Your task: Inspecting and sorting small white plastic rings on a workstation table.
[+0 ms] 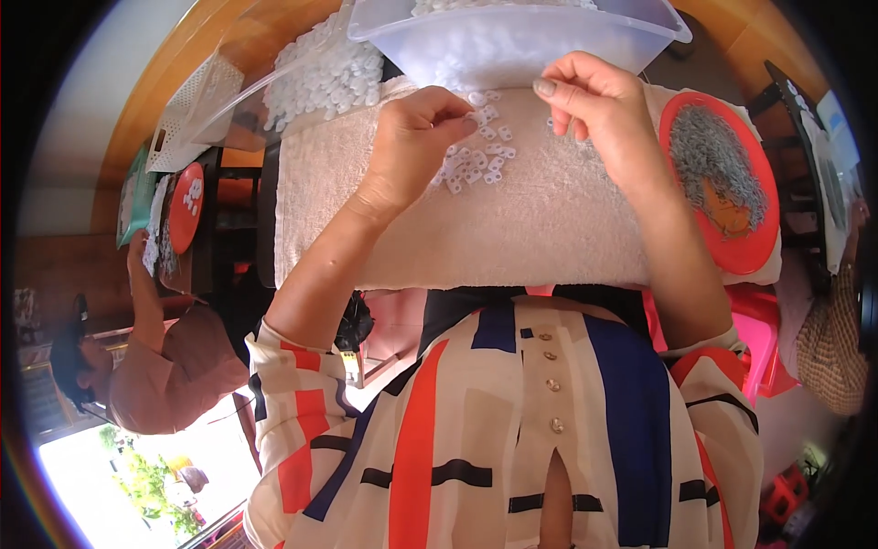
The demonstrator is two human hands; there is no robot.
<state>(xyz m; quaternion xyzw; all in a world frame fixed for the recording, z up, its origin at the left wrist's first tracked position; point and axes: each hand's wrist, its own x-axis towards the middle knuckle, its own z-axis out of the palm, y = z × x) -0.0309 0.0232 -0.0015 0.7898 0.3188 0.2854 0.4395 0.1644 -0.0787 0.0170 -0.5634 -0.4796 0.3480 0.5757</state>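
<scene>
A loose pile of small white plastic pieces (pixel 471 167) with holes lies on a beige towel (pixel 366 247) in front of me. Over the pile's left side is my left hand (pixel 416 137), thumb and forefinger pinched together; what sits between them is too small to make out. My right hand (pixel 599 105) is raised to the right of the pile, its thumb pressed to the forefinger and the other fingers curled. Any small thing in that pinch cannot be made out. On the right, a red oval tray (pixel 771 197) holds a heap of thin grey pieces (pixel 713 151).
A translucent plastic bin (pixel 521 41) with white pieces stands at the towel's far edge. Left of it lies a clear bag of white pieces (pixel 325 73), near a white perforated basket (pixel 194 114). A co-worker (pixel 174 366) sits at left by a red plate (pixel 186 209); another person (pixel 830 343) is at far right.
</scene>
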